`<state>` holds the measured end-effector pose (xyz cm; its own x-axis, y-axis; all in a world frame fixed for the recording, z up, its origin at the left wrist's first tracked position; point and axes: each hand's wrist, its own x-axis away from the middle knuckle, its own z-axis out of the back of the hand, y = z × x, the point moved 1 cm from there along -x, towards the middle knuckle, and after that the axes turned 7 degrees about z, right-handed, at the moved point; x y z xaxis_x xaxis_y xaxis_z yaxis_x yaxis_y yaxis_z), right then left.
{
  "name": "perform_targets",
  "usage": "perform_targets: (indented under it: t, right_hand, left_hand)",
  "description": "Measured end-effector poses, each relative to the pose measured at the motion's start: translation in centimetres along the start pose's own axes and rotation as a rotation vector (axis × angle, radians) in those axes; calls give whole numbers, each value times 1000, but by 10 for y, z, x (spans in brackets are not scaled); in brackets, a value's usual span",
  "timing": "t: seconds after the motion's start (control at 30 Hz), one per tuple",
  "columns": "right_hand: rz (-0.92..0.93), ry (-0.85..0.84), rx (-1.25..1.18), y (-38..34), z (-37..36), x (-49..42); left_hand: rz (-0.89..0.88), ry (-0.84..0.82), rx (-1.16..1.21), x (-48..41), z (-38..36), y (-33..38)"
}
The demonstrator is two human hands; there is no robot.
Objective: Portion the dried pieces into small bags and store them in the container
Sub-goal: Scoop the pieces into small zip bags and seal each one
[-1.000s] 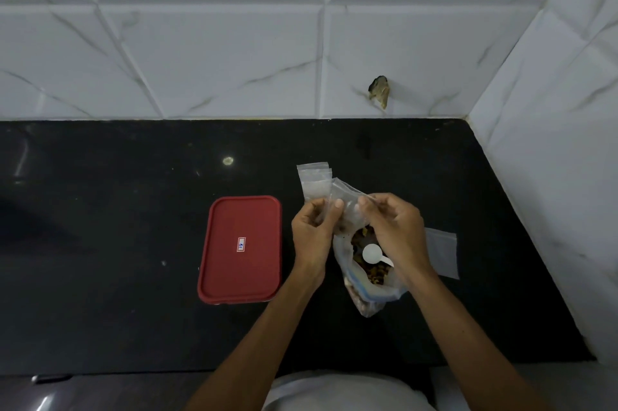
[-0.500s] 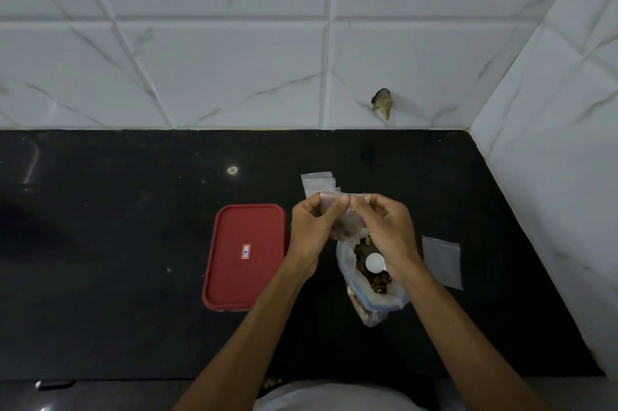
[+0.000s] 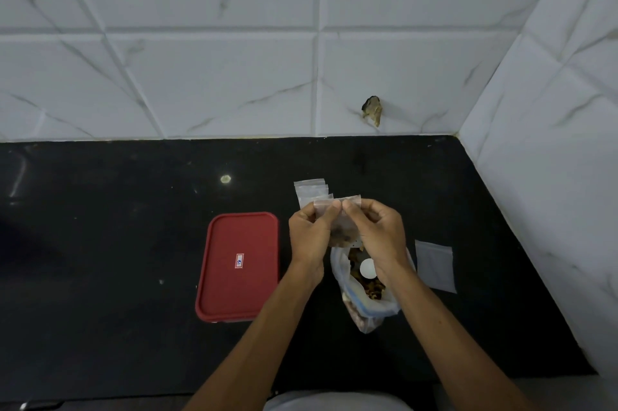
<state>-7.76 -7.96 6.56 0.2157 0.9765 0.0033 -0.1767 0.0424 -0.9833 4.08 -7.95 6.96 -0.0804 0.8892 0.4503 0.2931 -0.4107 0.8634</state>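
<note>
Both hands hold one small clear bag (image 3: pixel 341 226) with brown dried pieces in its lower part. My left hand (image 3: pixel 309 235) and my right hand (image 3: pixel 378 236) pinch its top edge, thumbs and fingertips almost touching. Below them a large open plastic bag (image 3: pixel 371 307) of dried pieces lies on the black counter, a white scoop (image 3: pixel 368 267) resting inside. A container with a red lid (image 3: pixel 238 267) sits shut to the left. Empty small bags (image 3: pixel 309 191) lie stacked behind my hands, and one more empty bag (image 3: pixel 434 265) lies to the right.
The black counter (image 3: pixel 100 243) ends at white marble-patterned tiled walls at the back and on the right (image 3: pixel 551 176). A chipped spot (image 3: pixel 372 109) marks the back wall. The counter's front edge runs along the bottom of the view.
The small bag has come up over the large bag and turned upright. My fingers have closed together along its top edge.
</note>
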Motion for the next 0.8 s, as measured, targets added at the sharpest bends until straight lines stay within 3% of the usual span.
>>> perform_targets:
  t: [0.13,0.37,0.6,0.8]
  right_hand:
    - [-94,48,-132,-3,-1,1]
    - [-158,110,-161,4,-11,1]
    - [-236,110,-221,4,-7,1]
    - [-334,116,-320,7,-10,-4]
  left_hand:
    - [34,8,19,-1,2,1]
    - [90,97,-6,-5,3,1]
    - [142,38,8,-1,7,1]
    - [144,97,3,0,6,1]
